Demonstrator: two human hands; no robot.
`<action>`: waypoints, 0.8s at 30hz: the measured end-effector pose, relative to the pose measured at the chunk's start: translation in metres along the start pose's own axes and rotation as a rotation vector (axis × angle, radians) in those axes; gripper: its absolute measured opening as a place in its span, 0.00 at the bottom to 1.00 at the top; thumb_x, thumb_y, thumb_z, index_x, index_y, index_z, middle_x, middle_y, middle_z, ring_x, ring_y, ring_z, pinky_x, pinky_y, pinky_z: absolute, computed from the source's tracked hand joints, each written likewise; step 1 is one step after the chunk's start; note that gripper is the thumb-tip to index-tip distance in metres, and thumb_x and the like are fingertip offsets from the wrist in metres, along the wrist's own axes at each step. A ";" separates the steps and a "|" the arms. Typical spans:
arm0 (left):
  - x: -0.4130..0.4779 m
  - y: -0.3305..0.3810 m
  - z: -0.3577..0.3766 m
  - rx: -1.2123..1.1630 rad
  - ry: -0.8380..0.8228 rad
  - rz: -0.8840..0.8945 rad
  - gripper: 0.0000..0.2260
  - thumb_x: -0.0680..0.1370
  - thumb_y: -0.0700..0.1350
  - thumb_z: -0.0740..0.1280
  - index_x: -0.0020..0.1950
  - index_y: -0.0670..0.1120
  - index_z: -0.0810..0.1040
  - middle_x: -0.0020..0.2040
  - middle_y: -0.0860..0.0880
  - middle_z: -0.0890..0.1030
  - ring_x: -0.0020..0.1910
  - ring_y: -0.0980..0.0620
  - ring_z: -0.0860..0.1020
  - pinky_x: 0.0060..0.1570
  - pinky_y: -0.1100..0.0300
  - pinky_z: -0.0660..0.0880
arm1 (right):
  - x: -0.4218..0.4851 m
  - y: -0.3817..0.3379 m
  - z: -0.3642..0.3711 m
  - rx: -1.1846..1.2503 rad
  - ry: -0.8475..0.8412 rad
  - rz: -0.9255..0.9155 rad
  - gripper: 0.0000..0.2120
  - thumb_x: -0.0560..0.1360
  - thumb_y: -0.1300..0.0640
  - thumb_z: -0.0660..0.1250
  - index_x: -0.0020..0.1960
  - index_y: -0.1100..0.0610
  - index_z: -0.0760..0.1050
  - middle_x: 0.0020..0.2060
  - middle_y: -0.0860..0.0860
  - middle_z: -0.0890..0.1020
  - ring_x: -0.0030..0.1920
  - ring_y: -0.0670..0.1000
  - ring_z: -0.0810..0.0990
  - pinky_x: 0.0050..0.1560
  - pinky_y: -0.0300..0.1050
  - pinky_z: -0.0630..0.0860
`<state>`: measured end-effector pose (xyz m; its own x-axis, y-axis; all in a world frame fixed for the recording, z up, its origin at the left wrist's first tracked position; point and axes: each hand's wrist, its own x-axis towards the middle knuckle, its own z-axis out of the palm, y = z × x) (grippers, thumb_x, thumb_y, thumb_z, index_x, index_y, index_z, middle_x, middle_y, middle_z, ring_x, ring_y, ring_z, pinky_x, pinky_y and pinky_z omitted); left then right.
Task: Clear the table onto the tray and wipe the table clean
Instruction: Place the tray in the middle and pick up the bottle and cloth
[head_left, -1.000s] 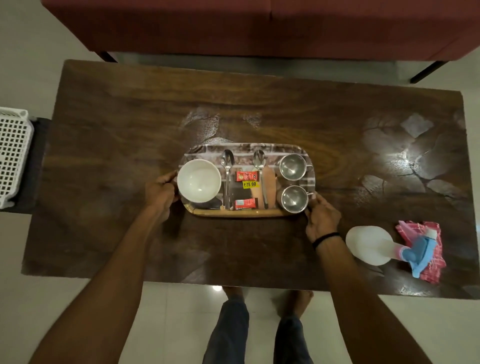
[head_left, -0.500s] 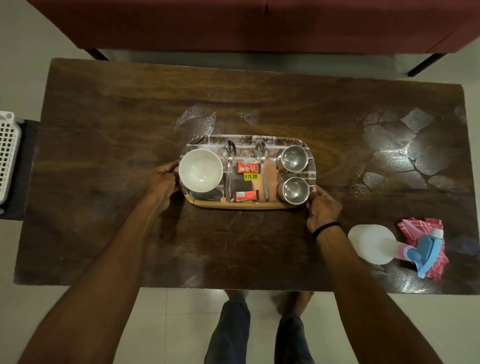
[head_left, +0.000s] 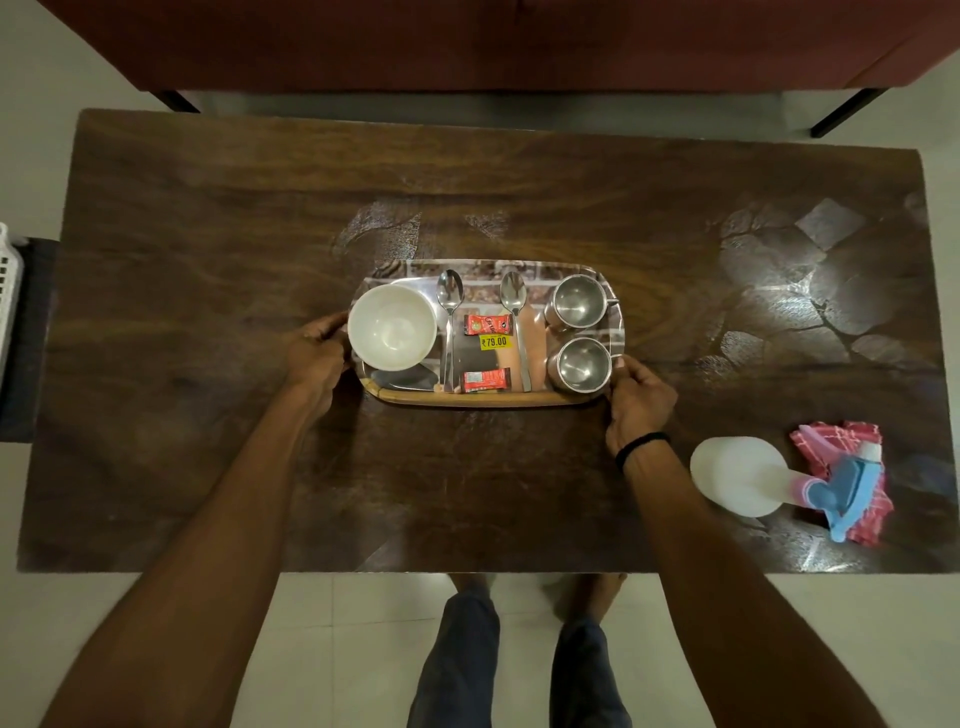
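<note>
Loaded tray (head_left: 467, 399) barely shifted, still at mid-table (head_left: 260, 208), rim gripped at both ends by left hand (head_left: 317, 358) and right hand (head_left: 640, 405); clearing seemingly done, wiping with cloth (head_left: 831, 441) and spray bottle (head_left: 737, 475) not yet begun.

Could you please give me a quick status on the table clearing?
Tray gripped at both ends: left hand, right hand. Loaded: bowl, two cups, two spoons, sachets. Off right: spray bottle, cloth, clear of tray.
</note>
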<state>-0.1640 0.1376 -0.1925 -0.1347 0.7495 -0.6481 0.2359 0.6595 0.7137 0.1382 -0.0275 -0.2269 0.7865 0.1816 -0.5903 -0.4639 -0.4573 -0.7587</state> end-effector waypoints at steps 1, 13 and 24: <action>0.000 0.000 0.000 0.001 0.007 -0.009 0.14 0.81 0.37 0.63 0.67 0.44 0.77 0.55 0.48 0.80 0.47 0.53 0.78 0.48 0.55 0.79 | -0.001 -0.003 -0.001 -0.037 0.001 -0.040 0.13 0.79 0.63 0.69 0.63 0.62 0.80 0.49 0.50 0.84 0.53 0.49 0.83 0.58 0.45 0.80; 0.000 -0.004 -0.004 0.028 0.011 -0.014 0.15 0.80 0.36 0.66 0.66 0.44 0.77 0.60 0.49 0.81 0.57 0.48 0.79 0.49 0.54 0.78 | 0.023 -0.026 -0.003 -0.098 -0.098 -0.074 0.06 0.77 0.65 0.71 0.52 0.59 0.83 0.45 0.56 0.85 0.43 0.52 0.84 0.43 0.44 0.82; -0.005 -0.007 -0.003 0.046 0.038 0.085 0.17 0.79 0.35 0.67 0.67 0.43 0.77 0.62 0.48 0.81 0.56 0.50 0.78 0.51 0.54 0.79 | 0.022 -0.020 -0.001 -0.124 -0.057 -0.088 0.07 0.76 0.64 0.73 0.48 0.52 0.85 0.45 0.53 0.86 0.49 0.54 0.86 0.54 0.54 0.83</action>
<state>-0.1682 0.1296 -0.1932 -0.1484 0.8046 -0.5750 0.2917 0.5911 0.7520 0.1651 -0.0156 -0.2238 0.7957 0.2735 -0.5404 -0.3375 -0.5407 -0.7706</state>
